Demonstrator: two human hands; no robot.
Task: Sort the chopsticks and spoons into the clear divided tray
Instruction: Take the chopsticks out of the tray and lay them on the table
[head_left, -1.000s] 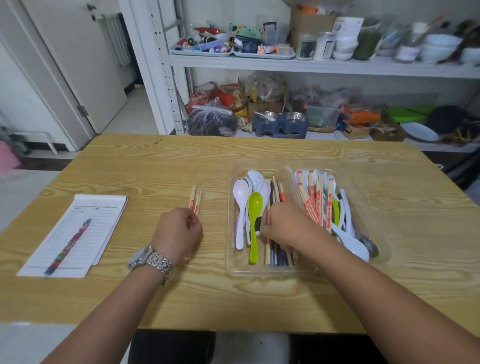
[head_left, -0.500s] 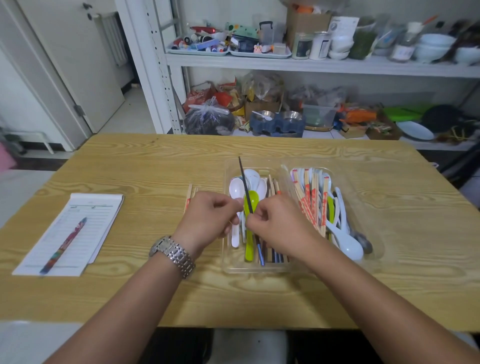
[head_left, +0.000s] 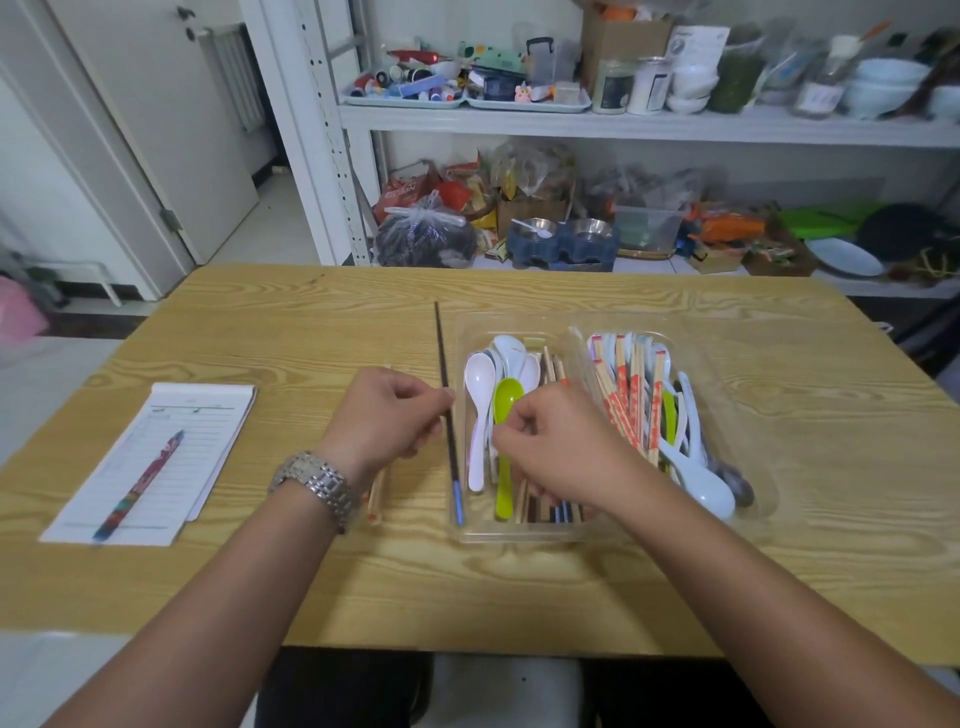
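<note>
Sorting looks barely begun: both compartments of the clear divided tray (head_left: 519, 536) hold spoons (head_left: 477, 384) and chopsticks (head_left: 618, 400) mixed. The left hand (head_left: 387, 415) pinches a dark chopstick (head_left: 440, 348) beside it; the right hand (head_left: 553, 449) curls over the left compartment (grasp unclear).

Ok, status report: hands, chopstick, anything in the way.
Left hand pinches dark chopstick beside clear divided tray. Right hand curled over tray's left half, grip unclear. Crowded there: spoons, wooden chopsticks.

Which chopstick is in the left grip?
The long dark chopstick with a blue end, pinched by the left grip; the pale wooden pair lies on the table.
</note>
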